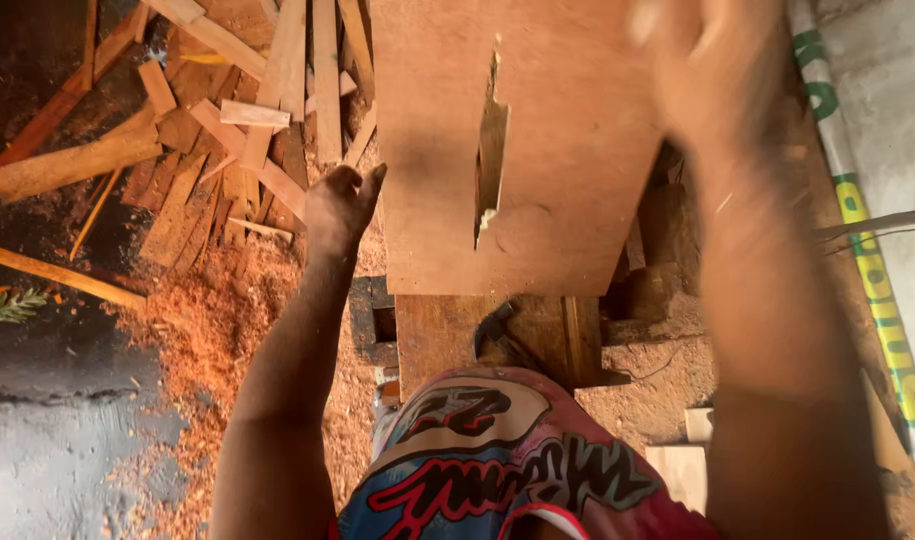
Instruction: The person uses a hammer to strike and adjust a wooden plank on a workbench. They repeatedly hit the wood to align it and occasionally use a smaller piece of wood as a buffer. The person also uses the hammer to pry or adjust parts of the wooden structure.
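Item: plywood panel (557, 150) w/ jagged split, on table (447, 335); left hand (339, 205) beside its edge, fingers loose, gripping nothing; right hand (712, 70) blurred above, fingers' state can't tell; hammer (492, 328) below; step: steadying panel.

The right hand (699, 62) is smeared by motion blur, raised close to the camera, so its fingers cannot be told apart and whether it holds anything cannot be made out; its forearm hides part of the plywood board (567, 150) and the wooden blocks behind it. The board's top runs off the upper edge, and the left hand (339, 205) is seen from the back, so its palm and grip are hidden. The hammer (494, 328) on the bench is half covered by the person's shirt (497, 460).
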